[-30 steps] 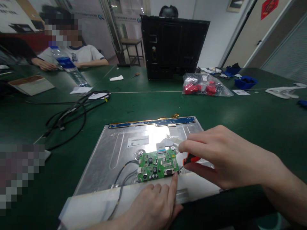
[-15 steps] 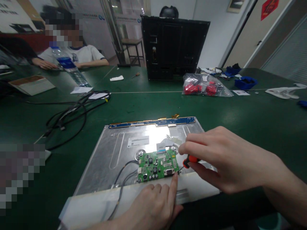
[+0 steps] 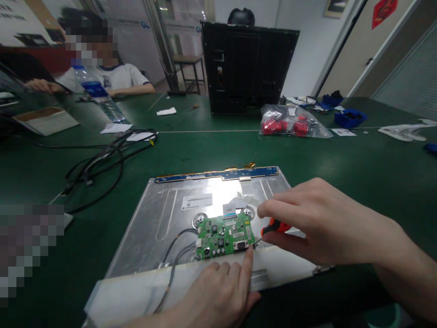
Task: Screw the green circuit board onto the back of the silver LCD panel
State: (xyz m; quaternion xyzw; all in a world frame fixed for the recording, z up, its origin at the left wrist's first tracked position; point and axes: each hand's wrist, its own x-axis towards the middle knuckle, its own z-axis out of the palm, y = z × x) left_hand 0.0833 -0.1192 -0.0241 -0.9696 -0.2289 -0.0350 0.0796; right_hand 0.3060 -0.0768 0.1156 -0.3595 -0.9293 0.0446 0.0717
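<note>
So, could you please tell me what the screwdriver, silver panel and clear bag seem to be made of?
Screwdriver: the handle is probably plastic or rubber, smooth orange-red and black; the thin shaft is likely metal.
Silver panel: likely bare metal, with bright glare.
Clear bag: apparently thin plastic film, glossy, wrinkled and see-through.

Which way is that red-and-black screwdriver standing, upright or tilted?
Tilted: the screwdriver has its thin shaft slanting from near the corner of the green circuit board up toward the right hand.

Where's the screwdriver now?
The screwdriver is in the right hand, right of centre in the head view, its tip near the lower-right corner of the green board.
</note>
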